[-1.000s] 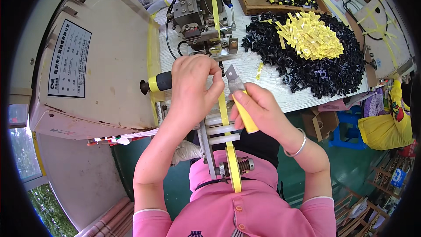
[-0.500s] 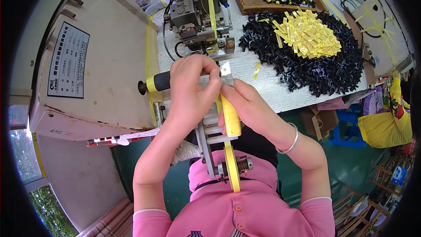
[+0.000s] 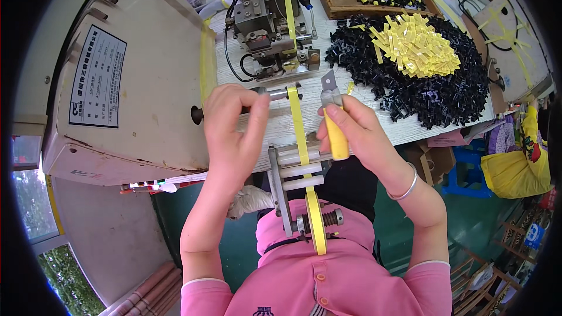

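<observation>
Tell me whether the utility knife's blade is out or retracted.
Out. The grey blade sticks out past the yellow handle gripped in the right hand, beside the yellow tape strip.

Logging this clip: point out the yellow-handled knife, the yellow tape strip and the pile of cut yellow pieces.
yellow-handled knife (image 3: 336, 134), head view, on its handle.
yellow tape strip (image 3: 297, 123), head view, mid-strip over the rollers.
pile of cut yellow pieces (image 3: 418, 47), head view, pile centre.

Tape (image 3: 297, 123) between hands (cabinet (image 3: 134, 82) at left).
</observation>
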